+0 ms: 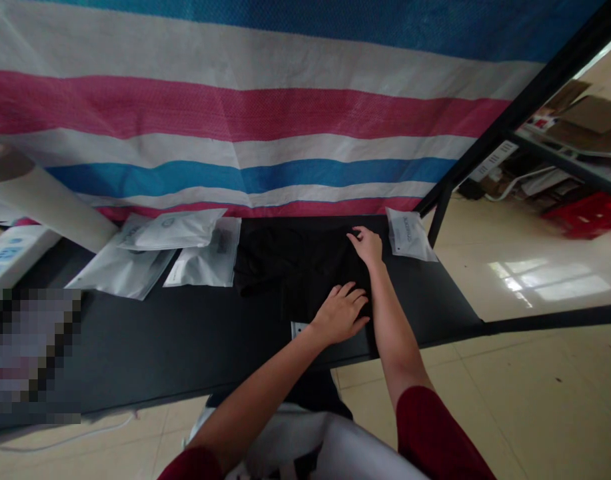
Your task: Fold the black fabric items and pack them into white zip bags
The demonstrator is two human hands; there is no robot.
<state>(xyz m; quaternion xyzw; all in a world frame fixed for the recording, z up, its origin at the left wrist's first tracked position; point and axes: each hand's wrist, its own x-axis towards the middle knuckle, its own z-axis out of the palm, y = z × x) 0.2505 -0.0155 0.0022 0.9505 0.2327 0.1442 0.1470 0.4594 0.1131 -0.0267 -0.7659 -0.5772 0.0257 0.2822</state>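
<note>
A black cloth garment (300, 267) lies spread on the black table top (185, 353), its edges hard to make out against the dark surface. My left hand (340, 313) rests flat on its near part, with a small white label (299, 329) showing just beyond the wrist. My right hand (366, 245) lies on the far part, fingertips at the cloth. I cannot tell whether those fingers grip it. Several white plastic packets (172, 230) lie to the left, and one more packet (410, 235) lies just right of my right hand.
A striped woven plastic sheet (235, 113) hangs behind the table. A white roll (50, 200) and a white power strip (10, 253) sit at the left. A black metal shelf frame (515, 127) stands to the right, beyond it a red crate (585, 215) on the tiled floor.
</note>
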